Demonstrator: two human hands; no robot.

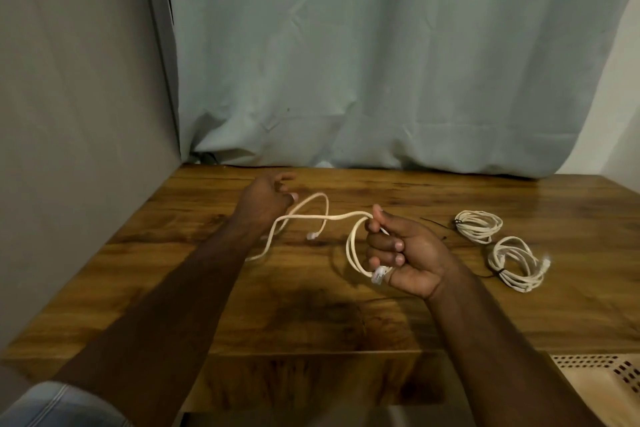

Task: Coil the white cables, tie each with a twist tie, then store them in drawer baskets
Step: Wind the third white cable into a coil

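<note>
A loose white cable (313, 218) runs between my two hands above the wooden table (311, 315). My right hand (403, 253) is shut on a few loops of it, with a clear plug poking out below the fingers. My left hand (266, 199) pinches the cable further along, near the table's back; its free end with a plug dangles between the hands. Two coiled white cables lie to the right: one coil (479, 226) farther back, the other coil (516, 263) nearer, each bound with a dark twist tie.
Thin dark twist ties (434, 222) lie on the table beside the right hand. A pale perforated basket (602, 378) shows at the lower right, below the table edge. A curtain hangs behind the table and a grey wall stands on the left.
</note>
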